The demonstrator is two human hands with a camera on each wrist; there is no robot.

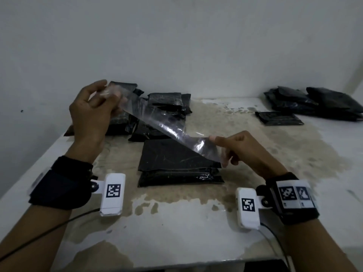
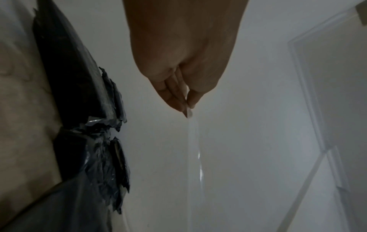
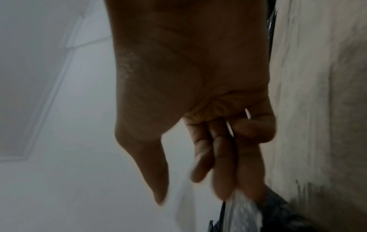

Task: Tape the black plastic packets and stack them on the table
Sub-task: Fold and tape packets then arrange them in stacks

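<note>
You are in the taping step. Your left hand (image 1: 92, 112) pinches one end of a strip of clear tape (image 1: 161, 124), and your right hand (image 1: 241, 152) pinches the other end. The strip hangs stretched in the air, slanting over the black packet (image 1: 176, 163) that lies on the table (image 1: 186, 222) right in front of you. I think the next move is to bring the tape down flat on that packet and press it smooth, with no wrinkles. There is one strip of tape. A pile of packets (image 1: 157, 112) sits behind, and another pile (image 1: 314, 103) far right; I cannot count them for sure.
</note>
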